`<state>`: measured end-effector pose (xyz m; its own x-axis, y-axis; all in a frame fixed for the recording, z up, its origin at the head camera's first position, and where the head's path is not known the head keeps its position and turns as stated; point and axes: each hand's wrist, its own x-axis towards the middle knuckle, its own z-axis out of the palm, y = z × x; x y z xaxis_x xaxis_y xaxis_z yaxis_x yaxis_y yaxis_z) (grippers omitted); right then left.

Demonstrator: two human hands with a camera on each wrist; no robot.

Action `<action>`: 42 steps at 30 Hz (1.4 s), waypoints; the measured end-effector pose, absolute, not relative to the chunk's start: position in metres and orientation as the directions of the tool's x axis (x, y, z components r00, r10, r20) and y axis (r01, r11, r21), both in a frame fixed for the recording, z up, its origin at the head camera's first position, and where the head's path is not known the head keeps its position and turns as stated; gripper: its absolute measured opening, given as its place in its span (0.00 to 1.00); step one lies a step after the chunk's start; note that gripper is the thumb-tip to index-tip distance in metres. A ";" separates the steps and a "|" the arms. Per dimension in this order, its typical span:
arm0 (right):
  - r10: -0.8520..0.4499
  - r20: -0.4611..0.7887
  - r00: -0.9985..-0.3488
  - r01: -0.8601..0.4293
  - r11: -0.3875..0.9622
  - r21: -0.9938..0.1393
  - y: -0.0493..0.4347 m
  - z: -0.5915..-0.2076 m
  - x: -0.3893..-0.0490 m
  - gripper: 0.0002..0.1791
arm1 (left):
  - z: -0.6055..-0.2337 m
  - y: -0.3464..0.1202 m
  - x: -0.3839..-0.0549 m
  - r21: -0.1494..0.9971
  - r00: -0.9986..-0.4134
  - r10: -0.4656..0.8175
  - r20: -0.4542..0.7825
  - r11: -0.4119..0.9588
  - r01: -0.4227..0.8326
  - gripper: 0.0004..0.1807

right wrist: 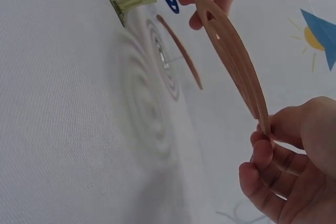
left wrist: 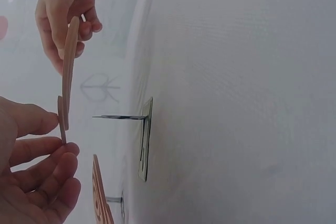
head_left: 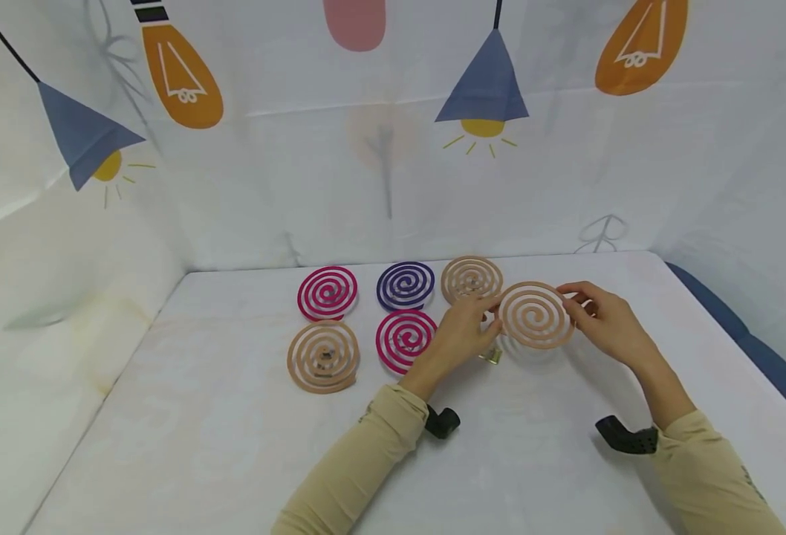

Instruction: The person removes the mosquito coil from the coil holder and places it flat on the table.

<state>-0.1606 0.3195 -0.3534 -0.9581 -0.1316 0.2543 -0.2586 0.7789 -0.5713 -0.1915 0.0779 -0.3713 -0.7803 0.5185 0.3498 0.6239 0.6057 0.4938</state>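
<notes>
A tan mosquito coil (head_left: 536, 315) is held up off the table between both hands. My left hand (head_left: 463, 327) pinches its left edge, and my right hand (head_left: 607, 319) pinches the right edge between thumb and fingers. In the left wrist view the coil (left wrist: 68, 72) appears almost edge-on. Below it a small metal coil stand (left wrist: 146, 140) sits on the table, its upright prong touching nothing; in the head view this stand (head_left: 492, 354) is close beside the left hand. The right wrist view shows the coil's spiral (right wrist: 233, 56) bowed slightly.
Several coils rest raised on stands: magenta (head_left: 327, 293) and purple (head_left: 405, 285) in the back row with a tan one (head_left: 471, 276), another tan (head_left: 323, 357) and a magenta (head_left: 400, 338) in front, the latter partly behind the left hand. White table (head_left: 199, 446) meets a patterned cloth backdrop (head_left: 299, 171).
</notes>
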 end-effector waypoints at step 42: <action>-0.087 0.190 -0.978 -0.182 0.800 -0.572 0.337 -0.372 -0.168 0.21 | -0.376 0.106 -0.194 0.323 -0.811 0.545 0.214 0.743 0.585 0.29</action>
